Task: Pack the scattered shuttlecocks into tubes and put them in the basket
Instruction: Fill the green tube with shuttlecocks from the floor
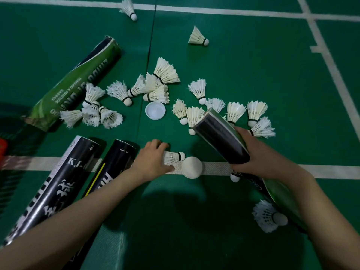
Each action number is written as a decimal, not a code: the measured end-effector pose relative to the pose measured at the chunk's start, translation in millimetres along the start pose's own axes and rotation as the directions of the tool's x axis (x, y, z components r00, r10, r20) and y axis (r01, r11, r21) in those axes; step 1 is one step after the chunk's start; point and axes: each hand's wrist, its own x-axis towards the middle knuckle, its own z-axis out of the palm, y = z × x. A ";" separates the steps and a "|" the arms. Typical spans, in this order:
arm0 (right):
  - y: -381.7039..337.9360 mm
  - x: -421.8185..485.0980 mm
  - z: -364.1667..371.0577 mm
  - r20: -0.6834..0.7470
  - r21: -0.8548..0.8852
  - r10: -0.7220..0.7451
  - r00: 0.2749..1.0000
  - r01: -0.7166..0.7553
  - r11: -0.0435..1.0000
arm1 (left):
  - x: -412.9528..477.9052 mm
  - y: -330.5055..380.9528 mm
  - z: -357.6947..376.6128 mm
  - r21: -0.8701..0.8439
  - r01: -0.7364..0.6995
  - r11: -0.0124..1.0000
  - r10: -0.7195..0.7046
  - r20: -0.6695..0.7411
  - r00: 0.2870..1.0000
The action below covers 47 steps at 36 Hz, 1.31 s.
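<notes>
Nearest, at the near right of the green floor [194, 221], a lone shuttlecock [268, 216] lies just beside the low end of a dark tube [220, 137]. The right hand [251, 152] is wrapped round the middle of that tube and holds it tilted, its far end raised toward the scattered birds. A cork tip [235, 177] peeks out from under this hand. At the near left, two black tubes [52, 190] [113, 162] lie side by side across the white line [331, 171].

On that line the left hand [153, 160] curls its fingers over a single shuttlecock [173, 157], whose cork points right at a white cap [191, 167] just beside it (dome side up, as far as one can tell).

Farther out, the right cluster of shuttlecocks [255, 112] spreads around the raised end of the held tube. Between this and the left cluster [118, 91] sits a second cap [155, 110], hollow side up. A green tube [78, 82] lies slanted toward the floor's far left, touching the left cluster. Beyond everything, two stray shuttlecocks [197, 37] [128, 8] lie well apart near the far line.
</notes>
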 end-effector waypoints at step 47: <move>11.4 -3.3 -15.3 -0.148 -0.099 0.019 0.989 -0.034 0.994 | 6.6 102.6 -29.6 -0.834 -0.158 0.528 -0.227 -0.318 0.920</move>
